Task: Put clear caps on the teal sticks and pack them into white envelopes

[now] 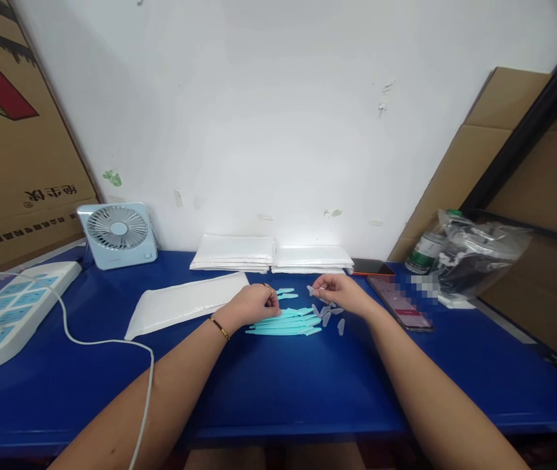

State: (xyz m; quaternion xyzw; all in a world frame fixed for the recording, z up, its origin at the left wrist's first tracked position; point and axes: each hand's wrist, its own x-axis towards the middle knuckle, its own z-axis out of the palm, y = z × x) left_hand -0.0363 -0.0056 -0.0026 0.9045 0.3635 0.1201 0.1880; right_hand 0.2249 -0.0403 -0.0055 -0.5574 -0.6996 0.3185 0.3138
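My left hand (257, 304) is closed, and two turquoise eyebrow razors (286, 296) stick out past its fingers to the right; their handles are hidden behind the hand. Just below the fingertips lies a row of several more turquoise razors (283, 323), heads pointing right. To the right, my right hand (333, 290) pinches a small translucent blade cap (310, 290) between thumb and forefinger. Several loose caps (326, 318) are scattered under and beside that hand, one (341, 327) a little apart on the blue table.
A white padded envelope (185, 303) lies left; two envelope stacks (232, 253) stand against the wall. A light-blue fan (120, 235), a power strip (21, 300) and a white cable (66, 320) crossing my left forearm are on the left. Phones (400, 303) and a plastic bag (479, 254) lie right.
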